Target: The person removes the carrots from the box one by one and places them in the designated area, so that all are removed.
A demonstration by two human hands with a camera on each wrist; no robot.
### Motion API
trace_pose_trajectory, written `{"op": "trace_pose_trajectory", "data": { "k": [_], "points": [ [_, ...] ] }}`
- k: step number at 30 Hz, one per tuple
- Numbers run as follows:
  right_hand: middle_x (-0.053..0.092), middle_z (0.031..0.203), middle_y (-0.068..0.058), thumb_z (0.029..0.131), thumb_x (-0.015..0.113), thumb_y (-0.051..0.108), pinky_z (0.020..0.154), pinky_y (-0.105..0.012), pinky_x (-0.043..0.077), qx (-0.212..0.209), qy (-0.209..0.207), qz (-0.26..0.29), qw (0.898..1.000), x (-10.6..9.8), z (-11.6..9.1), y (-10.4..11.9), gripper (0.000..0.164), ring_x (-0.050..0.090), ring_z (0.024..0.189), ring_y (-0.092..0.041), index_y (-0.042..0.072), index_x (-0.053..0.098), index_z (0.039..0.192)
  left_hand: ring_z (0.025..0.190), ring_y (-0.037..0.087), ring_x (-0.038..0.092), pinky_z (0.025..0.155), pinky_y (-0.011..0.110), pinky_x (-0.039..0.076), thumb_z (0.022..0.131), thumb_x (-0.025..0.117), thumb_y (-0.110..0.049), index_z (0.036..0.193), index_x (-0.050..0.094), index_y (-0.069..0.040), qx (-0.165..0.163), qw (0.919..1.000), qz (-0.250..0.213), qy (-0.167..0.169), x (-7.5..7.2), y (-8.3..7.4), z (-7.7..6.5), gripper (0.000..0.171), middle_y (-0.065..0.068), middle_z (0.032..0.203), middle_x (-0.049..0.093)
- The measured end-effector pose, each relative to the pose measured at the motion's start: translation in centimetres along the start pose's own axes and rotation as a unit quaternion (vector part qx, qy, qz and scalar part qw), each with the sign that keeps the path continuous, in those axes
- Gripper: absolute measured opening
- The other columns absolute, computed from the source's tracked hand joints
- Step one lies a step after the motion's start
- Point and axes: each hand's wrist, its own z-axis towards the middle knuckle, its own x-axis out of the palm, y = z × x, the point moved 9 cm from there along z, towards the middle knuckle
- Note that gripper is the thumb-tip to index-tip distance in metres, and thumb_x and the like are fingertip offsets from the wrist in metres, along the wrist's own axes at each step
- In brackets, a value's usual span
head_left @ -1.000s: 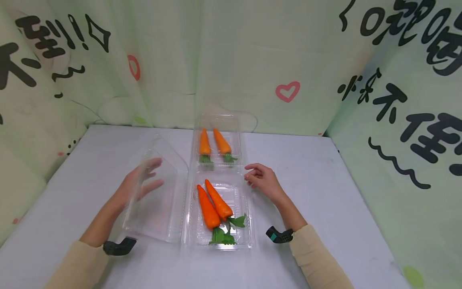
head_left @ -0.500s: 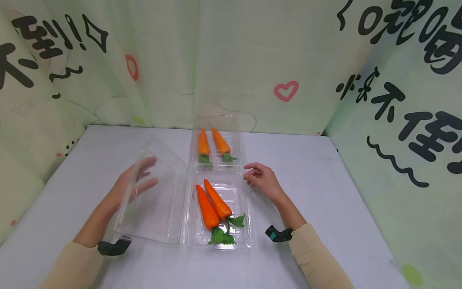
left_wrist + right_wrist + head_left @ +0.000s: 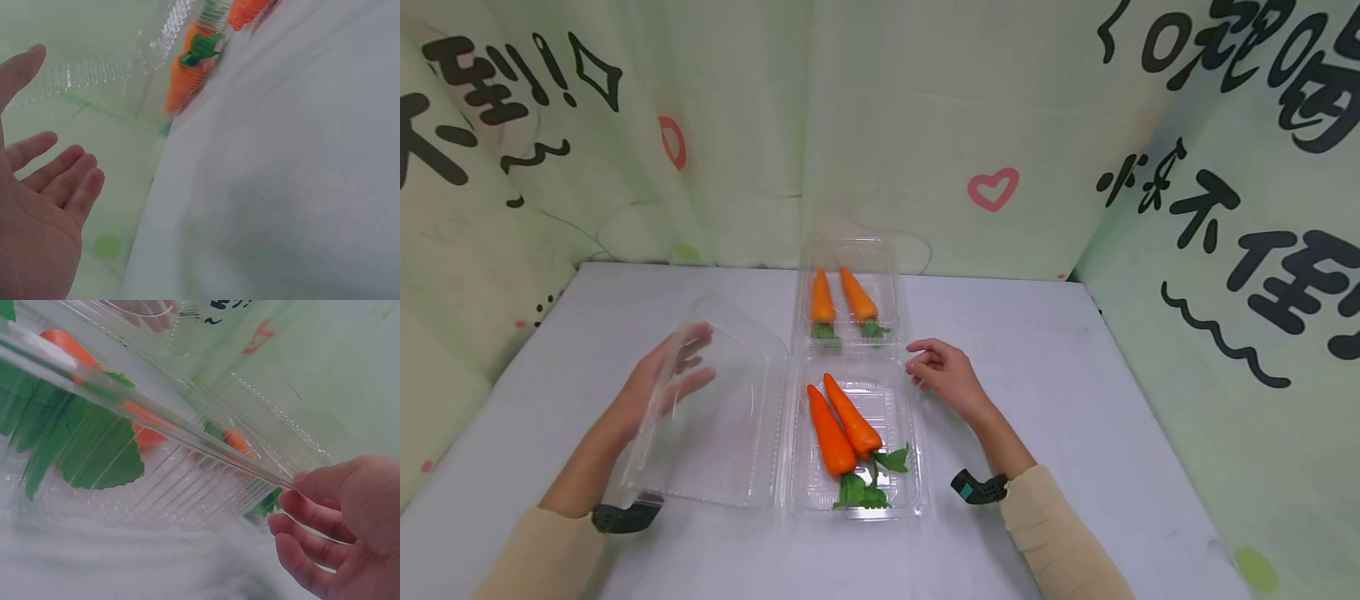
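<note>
A clear plastic clamshell container point(image 3: 898, 408) lies with two orange carrots point(image 3: 832, 432) in its base, their green leaves toward the front. Its hinged lid point(image 3: 726, 433) leans out to the left, partly raised. My left hand point(image 3: 664, 375) is on the lid's outer side, seen through the plastic, with fingers spread and relaxed. In the left wrist view the left palm point(image 3: 44, 219) faces up, thumb apart from the fingers. At the base's far right corner is my right hand point(image 3: 946, 372). The right wrist view shows its thumb and forefinger pinching the rim point(image 3: 275, 480).
Behind the near container stands a second clear container point(image 3: 886, 333) with two smaller-looking carrots point(image 3: 859, 296) inside. Both rest on a white-covered table point(image 3: 1037, 358). Pale green printed curtains point(image 3: 895, 133) hang around its back and sides.
My left hand has moved left and slightly down, and the lid has swung farther out with it. The right hand and the carrots have stayed in place.
</note>
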Motion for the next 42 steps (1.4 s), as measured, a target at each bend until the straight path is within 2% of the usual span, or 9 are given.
{"op": "trace_pose_trajectory", "data": {
  "k": [8, 11, 14, 17, 27, 31, 35, 39, 42],
  "points": [
    [0.065, 0.102, -0.029, 0.095, 0.057, 0.006, 0.074, -0.031, 0.056, -0.003, 0.000, 0.003, 1.000, 0.0, -0.1, 0.1, 0.034, 0.062, 0.089, -0.043, -0.008, 0.054, 0.126, 0.137, 0.032, 0.042, 0.096, 0.001, 0.034, 0.094, 0.064, -0.016, 0.149, 0.033, -0.011, -0.010, 0.9999, 0.007, -0.001, -0.6, 0.3, -0.1, 0.063, 0.014, 0.150, 0.043],
    [0.065, 0.102, -0.029, 0.095, 0.057, 0.006, 0.074, -0.030, 0.056, -0.005, 0.001, 0.003, 1.000, 0.0, -0.1, 0.1, 0.034, 0.062, 0.089, -0.042, -0.008, 0.054, 0.126, 0.137, 0.014, 0.044, 0.096, 0.001, 0.035, 0.094, 0.062, -0.015, 0.149, 0.034, -0.011, -0.005, 0.9999, 0.009, -0.005, -0.9, 0.3, -0.2, 0.062, 0.015, 0.149, 0.043],
    [0.065, 0.102, -0.028, 0.095, 0.057, 0.006, 0.073, -0.030, 0.056, -0.006, 0.000, 0.003, 1.000, -0.1, 0.0, 0.0, 0.034, 0.062, 0.089, -0.042, -0.008, 0.054, 0.126, 0.129, -0.008, 0.044, 0.093, 0.002, 0.037, 0.095, 0.061, -0.016, 0.147, 0.037, -0.012, -0.002, 0.9999, 0.009, -0.009, -1.3, 0.3, -0.4, 0.058, 0.016, 0.147, 0.046],
    [0.065, 0.102, -0.028, 0.095, 0.057, 0.006, 0.073, -0.029, 0.056, -0.006, -0.001, 0.002, 1.000, -0.1, 0.0, 0.0, 0.034, 0.062, 0.088, -0.042, -0.008, 0.054, 0.126, 0.123, -0.016, 0.042, 0.090, 0.002, 0.038, 0.096, 0.059, -0.016, 0.145, 0.040, -0.013, 0.003, 0.9998, 0.012, -0.012, -1.7, 0.1, -0.4, 0.053, 0.017, 0.145, 0.048],
    [0.065, 0.105, -0.030, 0.095, 0.056, 0.007, 0.073, -0.028, 0.056, -0.005, 0.000, 0.003, 1.000, 0.0, 0.0, -0.2, 0.035, 0.062, 0.089, -0.042, -0.007, 0.054, 0.127, 0.122, -0.016, 0.045, 0.091, 0.001, 0.037, 0.099, 0.054, -0.012, 0.148, 0.033, -0.007, 0.014, 0.9997, 0.001, -0.019, -2.4, -0.3, -0.7, 0.054, 0.022, 0.141, 0.048],
    [0.065, 0.104, -0.029, 0.095, 0.056, 0.007, 0.073, -0.028, 0.056, -0.005, 0.000, 0.004, 1.000, -0.1, 0.0, -0.3, 0.034, 0.062, 0.089, -0.042, -0.007, 0.054, 0.126, 0.122, -0.015, 0.047, 0.093, 0.000, 0.036, 0.099, 0.052, -0.010, 0.149, 0.034, -0.010, 0.024, 0.9994, -0.003, -0.024, -2.6, -0.4, -0.8, 0.053, 0.021, 0.141, 0.049],
    [0.066, 0.102, -0.028, 0.095, 0.056, 0.007, 0.073, -0.029, 0.056, -0.005, -0.001, 0.006, 1.000, -0.1, 0.0, -0.3, 0.034, 0.062, 0.089, -0.042, -0.007, 0.054, 0.126, 0.122, -0.013, 0.049, 0.094, 0.001, 0.037, 0.098, 0.051, -0.005, 0.148, 0.037, -0.011, 0.047, 0.9982, -0.019, -0.033, -2.8, -0.8, -0.9, 0.052, 0.007, 0.140, 0.054],
    [0.066, 0.102, -0.028, 0.095, 0.057, 0.007, 0.073, -0.029, 0.056, -0.009, -0.003, 0.008, 1.000, -0.1, 0.0, -0.3, 0.034, 0.062, 0.088, -0.042, -0.008, 0.054, 0.126, 0.125, -0.006, 0.051, 0.096, 0.005, 0.040, 0.098, 0.045, 0.004, 0.147, 0.037, -0.003, 0.089, 0.9942, -0.053, -0.030, -2.9, -1.6, -0.9, 0.050, -0.007, 0.138, 0.054],
    [0.065, 0.103, -0.029, 0.095, 0.057, 0.007, 0.073, -0.028, 0.056, -0.010, -0.002, 0.010, 1.000, -0.1, 0.0, -0.3, 0.034, 0.062, 0.089, -0.043, -0.008, 0.054, 0.126, 0.126, -0.004, 0.050, 0.096, 0.007, 0.041, 0.102, 0.037, 0.001, 0.147, 0.036, 0.000, 0.092, 0.9932, -0.067, -0.022, -3.1, -1.8, -0.9, 0.045, -0.006, 0.141, 0.054]
  ]
}}
